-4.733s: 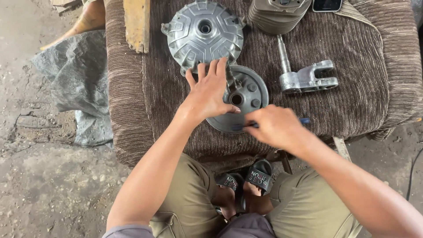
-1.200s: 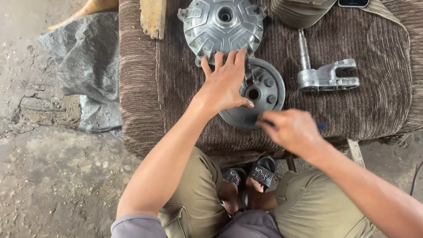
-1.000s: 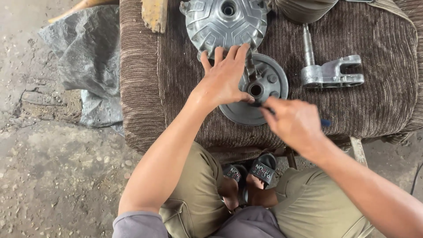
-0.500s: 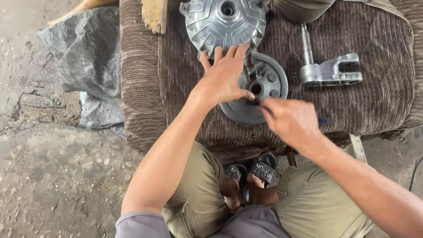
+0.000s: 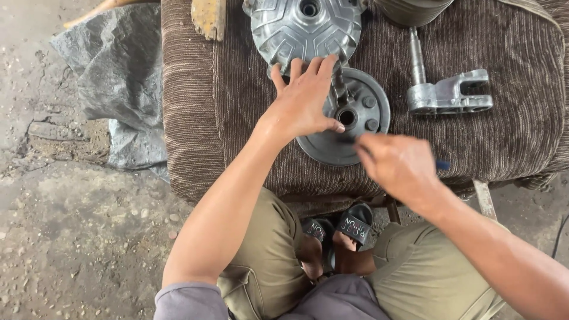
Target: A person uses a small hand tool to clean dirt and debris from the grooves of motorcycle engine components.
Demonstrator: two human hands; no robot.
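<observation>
- Brown ribbed fabric covers the bench (image 5: 237, 106), which stands on a rough concrete floor (image 5: 71, 237) beside a crumpled grey tarpaulin (image 5: 112, 89).
- A person seated at the bench's near edge presses the left hand (image 5: 305, 104) flat, fingers spread, on a round grey metal plate (image 5: 361, 127) lying near that edge, at about its middle.
- The right hand (image 5: 400, 166), blurred, is closed around a thin tool with a blue handle (image 5: 441, 165), its tip at the plate's near side; how tight the grip is cannot be told.
- At the far edge, just beyond the plate, lies a ribbed silver hub cover (image 5: 305, 26).
- Toward the right edge rests a forked metal bracket (image 5: 450, 95) with a shaft.
- A yellowed wooden block (image 5: 207, 18) sits near the far left corner.
</observation>
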